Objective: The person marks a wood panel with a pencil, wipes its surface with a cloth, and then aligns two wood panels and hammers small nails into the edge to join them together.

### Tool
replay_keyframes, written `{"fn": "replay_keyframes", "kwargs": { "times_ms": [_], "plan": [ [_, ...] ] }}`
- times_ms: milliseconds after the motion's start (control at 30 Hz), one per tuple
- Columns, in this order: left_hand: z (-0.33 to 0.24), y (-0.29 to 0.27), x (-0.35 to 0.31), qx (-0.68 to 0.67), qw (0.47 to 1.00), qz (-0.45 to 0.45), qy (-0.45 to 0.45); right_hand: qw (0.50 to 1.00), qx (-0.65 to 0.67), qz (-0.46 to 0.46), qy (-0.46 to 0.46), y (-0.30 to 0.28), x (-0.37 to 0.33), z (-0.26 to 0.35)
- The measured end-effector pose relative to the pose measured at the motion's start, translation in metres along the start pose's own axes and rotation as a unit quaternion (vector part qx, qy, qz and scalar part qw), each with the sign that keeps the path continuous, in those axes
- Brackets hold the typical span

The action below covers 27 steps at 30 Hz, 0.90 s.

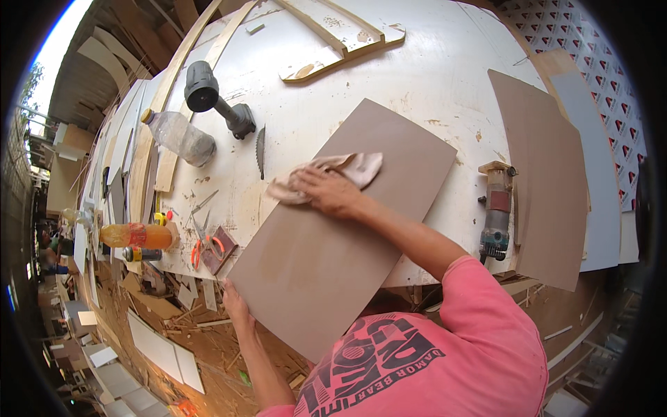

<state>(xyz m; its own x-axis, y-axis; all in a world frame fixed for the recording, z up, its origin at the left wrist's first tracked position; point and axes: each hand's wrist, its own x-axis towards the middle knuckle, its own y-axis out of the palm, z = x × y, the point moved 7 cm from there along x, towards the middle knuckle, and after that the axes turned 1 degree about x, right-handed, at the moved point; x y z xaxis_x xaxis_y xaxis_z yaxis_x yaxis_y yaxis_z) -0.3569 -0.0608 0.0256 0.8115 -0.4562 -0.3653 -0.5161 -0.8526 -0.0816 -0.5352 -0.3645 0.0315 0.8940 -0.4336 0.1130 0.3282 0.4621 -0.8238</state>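
A flat brown board lies aslant on the white worktable, its near corner reaching past the table edge toward my body. My right hand presses a crumpled beige cloth against the board's upper left part, fingers bunched over the fabric. At the board's lower left edge, my left hand grips the rim; some of its fingers are hidden under the board. Just left of the board are orange-handled scissors and a small dark red-brown sanding block or pad.
A trim router stands right of the board. Cordless drill, saw blade, clear bottle and orange-liquid bottle sit leftward. A wooden frame piece lies at the back. Sheets lean at right; scraps litter the floor.
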Motion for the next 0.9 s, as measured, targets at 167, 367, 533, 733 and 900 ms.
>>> {"fn": "replay_keyframes", "kwargs": {
  "times_ms": [167, 367, 533, 733, 900],
  "plan": [
    [-0.012, 0.013, -0.003, 0.002, 1.0, 0.02, -0.008, 0.958, -0.131, -0.108, 0.232, -0.096, -0.023, -0.192],
    [-0.008, 0.008, -0.004, -0.015, 0.999, -0.013, -0.027, 0.938, -0.131, -0.171, 0.271, -0.111, -0.124, -0.238],
    [0.001, 0.006, 0.004, -0.084, 0.994, 0.017, -0.067, 0.946, -0.105, -0.194, 0.239, -0.088, -0.196, -0.158],
    [0.015, 0.014, -0.002, -0.188, 0.977, 0.033, -0.092, 0.978, 0.177, -0.084, -0.075, 0.002, -0.195, 0.107],
    [0.021, 0.01, -0.028, -0.201, 0.974, 0.062, -0.08, 0.955, 0.036, -0.268, 0.12, -0.053, -0.188, -0.025]
  ]
}}
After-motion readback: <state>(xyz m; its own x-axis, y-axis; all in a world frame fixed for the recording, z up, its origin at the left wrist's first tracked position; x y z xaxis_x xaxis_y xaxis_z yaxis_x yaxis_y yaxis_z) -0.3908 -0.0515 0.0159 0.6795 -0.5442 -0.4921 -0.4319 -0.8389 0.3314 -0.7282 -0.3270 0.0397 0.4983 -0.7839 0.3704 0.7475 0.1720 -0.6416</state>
